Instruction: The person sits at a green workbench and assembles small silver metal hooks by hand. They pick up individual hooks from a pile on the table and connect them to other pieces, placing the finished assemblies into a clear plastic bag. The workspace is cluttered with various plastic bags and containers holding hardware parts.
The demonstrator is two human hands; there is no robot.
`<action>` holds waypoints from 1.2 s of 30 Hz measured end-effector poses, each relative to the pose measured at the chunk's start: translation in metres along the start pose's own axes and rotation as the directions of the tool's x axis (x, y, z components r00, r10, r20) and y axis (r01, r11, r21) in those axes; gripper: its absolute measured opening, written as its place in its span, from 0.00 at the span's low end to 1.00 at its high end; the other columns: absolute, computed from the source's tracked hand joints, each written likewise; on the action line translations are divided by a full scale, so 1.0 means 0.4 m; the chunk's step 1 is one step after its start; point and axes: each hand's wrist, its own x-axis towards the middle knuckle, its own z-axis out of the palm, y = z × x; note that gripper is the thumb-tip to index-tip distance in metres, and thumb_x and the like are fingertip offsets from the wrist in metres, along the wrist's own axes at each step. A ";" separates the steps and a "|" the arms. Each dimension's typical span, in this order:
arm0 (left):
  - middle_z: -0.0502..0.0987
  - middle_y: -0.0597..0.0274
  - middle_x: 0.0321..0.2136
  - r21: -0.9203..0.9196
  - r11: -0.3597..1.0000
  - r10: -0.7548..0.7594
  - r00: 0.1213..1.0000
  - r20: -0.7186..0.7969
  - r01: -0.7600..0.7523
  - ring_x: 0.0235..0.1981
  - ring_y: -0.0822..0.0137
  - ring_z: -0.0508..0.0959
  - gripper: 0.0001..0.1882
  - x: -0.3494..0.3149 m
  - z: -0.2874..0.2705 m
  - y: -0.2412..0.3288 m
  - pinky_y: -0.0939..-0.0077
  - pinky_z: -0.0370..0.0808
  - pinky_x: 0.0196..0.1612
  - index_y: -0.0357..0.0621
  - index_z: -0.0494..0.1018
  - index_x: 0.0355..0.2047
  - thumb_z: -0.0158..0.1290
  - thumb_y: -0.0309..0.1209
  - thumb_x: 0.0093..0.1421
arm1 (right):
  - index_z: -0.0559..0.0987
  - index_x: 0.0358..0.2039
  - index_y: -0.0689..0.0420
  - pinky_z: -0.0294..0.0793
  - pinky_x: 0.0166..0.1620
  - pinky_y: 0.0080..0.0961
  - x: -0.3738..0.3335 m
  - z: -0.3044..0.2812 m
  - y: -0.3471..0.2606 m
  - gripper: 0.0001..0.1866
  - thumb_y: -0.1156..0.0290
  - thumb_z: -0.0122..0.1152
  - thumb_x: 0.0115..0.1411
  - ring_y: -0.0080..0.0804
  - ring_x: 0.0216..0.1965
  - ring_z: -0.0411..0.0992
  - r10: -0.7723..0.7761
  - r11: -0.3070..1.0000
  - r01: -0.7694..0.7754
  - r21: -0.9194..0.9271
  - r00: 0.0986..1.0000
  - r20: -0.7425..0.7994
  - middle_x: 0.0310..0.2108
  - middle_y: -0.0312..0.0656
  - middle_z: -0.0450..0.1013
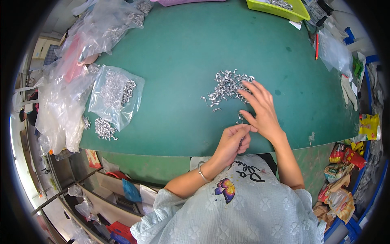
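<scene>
A loose pile of small curved silvery metal clips point(227, 86) lies on the green tabletop, in front of me and a little to the right. Over the pile's right edge reaches my right hand point(263, 114), fingers spread and fingertips at the clips. Near its thumb is a single metal piece point(240, 117), just beyond my left fingertips. My left hand point(232, 143) is curled closed at the table's front edge, close beside the right hand. Some small metal pieces point(241, 141) show inside its curled fingers; how many is hidden.
To the left, a clear plastic bag point(136, 87) holds more clips, and a smaller clip heap point(105, 129) sits below it. Large plastic bags point(61, 110) cover the left edge. A yellow-green tray point(278, 11) and a purple tray point(187, 2) stand at the back. A red pencil-like stick point(317, 46) lies right.
</scene>
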 end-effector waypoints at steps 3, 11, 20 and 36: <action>0.59 0.69 0.12 0.010 1.000 0.009 1.000 -0.001 -0.009 0.12 0.78 0.58 0.13 0.000 -0.002 -0.009 0.85 0.53 0.14 0.35 0.69 0.33 0.40 0.33 0.61 | 0.68 0.48 0.57 0.55 0.54 0.38 0.021 0.028 0.008 0.28 0.75 0.61 0.43 0.44 0.56 0.53 -0.084 0.994 0.087 -0.063 0.996 0.038 0.52 0.41 0.61; 0.62 0.68 0.13 0.083 0.994 0.084 0.993 -0.086 -0.077 0.15 0.76 0.64 0.13 -0.012 -0.032 -0.012 0.84 0.58 0.16 0.36 0.70 0.38 0.40 0.32 0.62 | 0.74 0.40 0.59 0.63 0.48 0.33 -0.059 0.003 0.039 0.18 0.79 0.60 0.45 0.43 0.49 0.64 -0.032 0.963 -0.006 0.271 0.990 0.135 0.41 0.44 0.69; 0.59 0.73 0.11 0.090 0.995 0.045 0.997 -0.067 -0.039 0.12 0.79 0.60 0.11 -0.018 -0.067 -0.018 0.85 0.57 0.16 0.36 0.70 0.33 0.44 0.32 0.61 | 0.68 0.49 0.54 0.52 0.57 0.44 0.024 0.037 -0.009 0.27 0.70 0.61 0.46 0.46 0.58 0.50 -0.022 0.996 0.030 -0.087 0.995 0.094 0.54 0.41 0.58; 0.58 0.72 0.11 0.047 0.998 0.049 0.998 -0.044 -0.047 0.12 0.81 0.57 0.10 -0.043 -0.089 -0.007 0.85 0.57 0.15 0.35 0.70 0.30 0.45 0.32 0.60 | 0.77 0.25 0.61 0.66 0.40 0.31 -0.037 -0.003 -0.008 0.05 0.79 0.60 0.45 0.37 0.34 0.70 0.137 0.963 -0.098 0.252 0.980 -0.141 0.30 0.42 0.73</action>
